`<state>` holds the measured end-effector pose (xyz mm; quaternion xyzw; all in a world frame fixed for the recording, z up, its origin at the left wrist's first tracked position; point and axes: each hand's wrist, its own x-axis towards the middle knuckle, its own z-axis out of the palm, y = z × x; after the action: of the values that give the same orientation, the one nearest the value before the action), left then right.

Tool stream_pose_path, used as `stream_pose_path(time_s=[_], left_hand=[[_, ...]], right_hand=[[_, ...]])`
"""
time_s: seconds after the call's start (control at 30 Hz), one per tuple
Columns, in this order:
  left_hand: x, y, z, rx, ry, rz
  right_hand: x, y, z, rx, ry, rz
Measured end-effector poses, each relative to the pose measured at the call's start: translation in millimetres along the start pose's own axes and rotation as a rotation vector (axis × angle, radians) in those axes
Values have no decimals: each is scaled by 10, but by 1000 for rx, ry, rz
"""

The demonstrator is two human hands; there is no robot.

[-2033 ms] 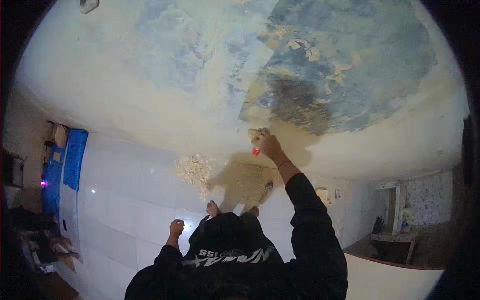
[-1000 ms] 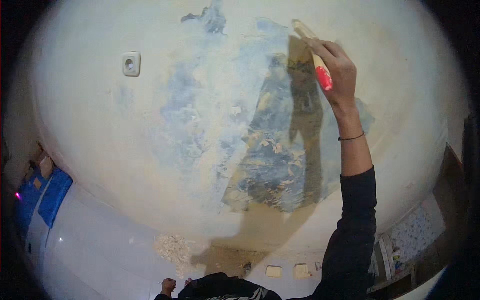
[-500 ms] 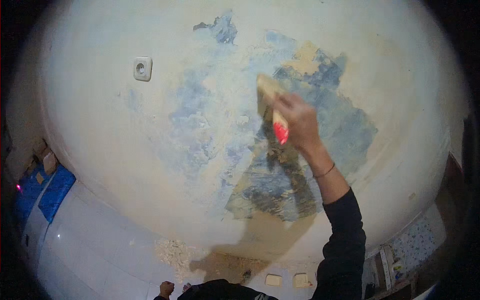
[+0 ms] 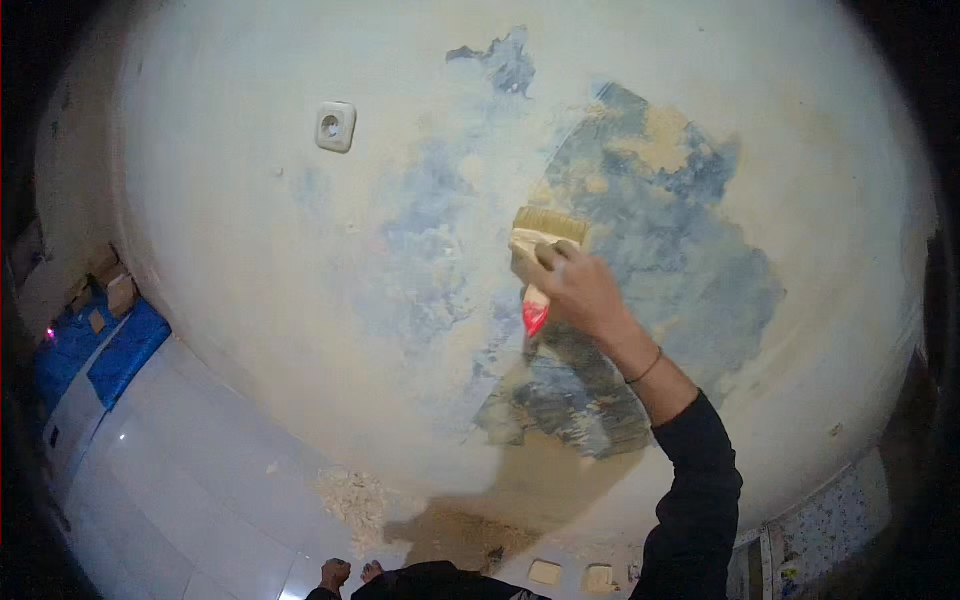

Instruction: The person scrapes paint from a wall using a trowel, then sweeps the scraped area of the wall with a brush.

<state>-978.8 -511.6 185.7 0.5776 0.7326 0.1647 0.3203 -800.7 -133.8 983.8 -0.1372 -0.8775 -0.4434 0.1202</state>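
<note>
Right hand [image 4: 582, 290] wrapped round the brush [image 4: 540, 262], bristles up against the wall [image 4: 250, 250] at the blue patch's [image 4: 690, 260] left edge, angled for a stroke; left hand [image 4: 334, 574] low, seemingly curled

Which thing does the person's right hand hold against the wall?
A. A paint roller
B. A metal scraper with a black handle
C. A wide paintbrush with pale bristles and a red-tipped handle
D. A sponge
C: the right hand grips a wide paintbrush, its pale bristles pointing up at the peeling blue patch of the wall and its red handle tip below the fingers.
</note>
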Motion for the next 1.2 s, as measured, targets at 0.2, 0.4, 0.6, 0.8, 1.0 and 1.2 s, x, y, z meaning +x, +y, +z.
stream_pose_path(time_s=[0.2, 0.4, 0.6, 0.8, 1.0, 1.2], left_hand=[[-172, 85, -14, -509, 31, -547], [-294, -46, -83, 31, 22, -64], [-158, -14, 68, -515, 160, -353], [-59, 50, -137, -341, 63, -403], [13, 339, -255, -618, 62, -629], [-290, -36, -152, -663, 87, -606]], right_hand=[[383, 869, -551, -312, 538, 74], [333, 786, -67, -268, 462, 114], [-411, -544, 737, -150, 132, 8], [-1025, -1659, 1437, 530, -138, 55], [-1478, -964, 1888, 858, -63, 262], [-512, -37, 357, 762, -46, 458]])
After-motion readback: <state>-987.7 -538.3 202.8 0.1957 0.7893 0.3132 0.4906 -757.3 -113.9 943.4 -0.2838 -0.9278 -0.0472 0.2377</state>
